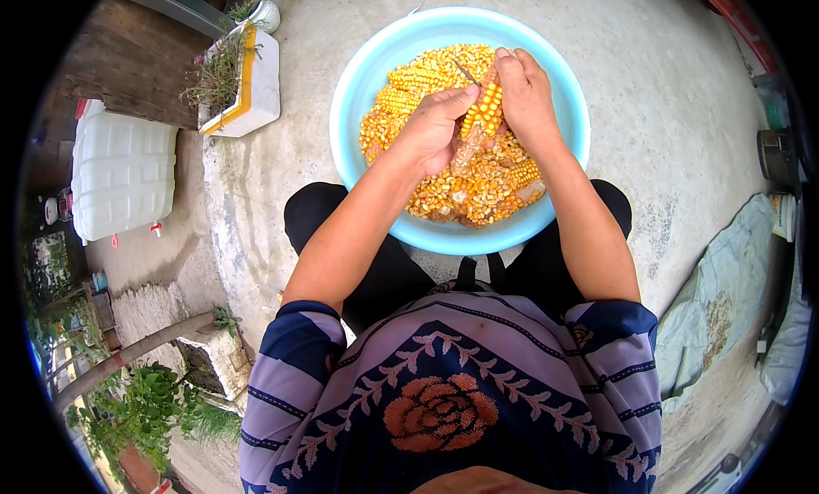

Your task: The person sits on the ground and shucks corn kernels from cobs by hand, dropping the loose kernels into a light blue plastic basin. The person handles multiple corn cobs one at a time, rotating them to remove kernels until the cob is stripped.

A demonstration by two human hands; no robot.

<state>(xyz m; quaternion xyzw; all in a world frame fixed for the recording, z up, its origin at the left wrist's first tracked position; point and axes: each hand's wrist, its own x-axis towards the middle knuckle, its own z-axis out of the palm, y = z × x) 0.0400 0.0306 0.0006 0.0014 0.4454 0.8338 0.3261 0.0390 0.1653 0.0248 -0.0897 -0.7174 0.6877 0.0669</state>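
Note:
A partly shelled corn cob (pixel 485 110), with yellow kernels on part of it, is held over a light-blue plastic basin (pixel 349 132). My left hand (pixel 438 126) grips it from the left, thumb on top, and my right hand (pixel 526 94) holds its upper right side. A thin dark pointed tool (pixel 467 71) juts up beside my left thumb; which hand bears it, I cannot tell. Just below my hands shows a bare cob section (pixel 469 150); whether it belongs to the held cob is unclear. Loose corn kernels (pixel 441 196) and several corn ears (pixel 419 78) fill the basin.
The basin sits between my knees on a concrete floor (pixel 301 110). To the left stand a foam planter box (pixel 262 91) and a white plastic water tank (pixel 125 171) with a red-handled tap. A grey-green sheet (pixel 720 302) lies at right.

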